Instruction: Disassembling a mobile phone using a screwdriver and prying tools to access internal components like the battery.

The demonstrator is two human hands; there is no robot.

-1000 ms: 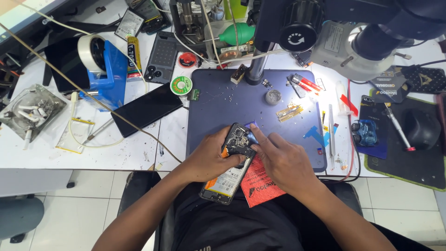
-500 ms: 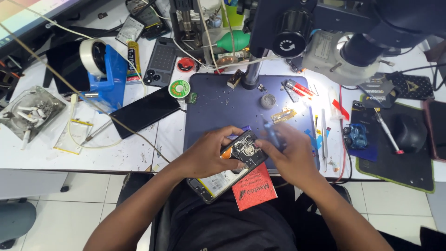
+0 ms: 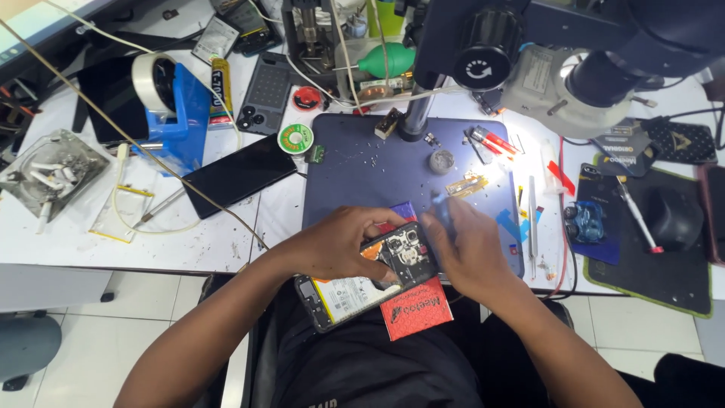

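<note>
Your left hand (image 3: 336, 245) grips the opened black phone with exposed battery (image 3: 370, 276). Your right hand (image 3: 464, 245) pinches a small dark part (image 3: 440, 211) above the blue mat (image 3: 362, 162)

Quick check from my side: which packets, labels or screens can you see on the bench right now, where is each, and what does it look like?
Red packet: flat, red with dark print, at the bench edge under the opened phone.
Dark screen: black rectangular phone, unlit, left of the blue mat.
Yellow tube: slim, printed label, beside the blue tape dispenser.
Green reel: round, green-and-white label, at the mat's upper left corner.
</note>
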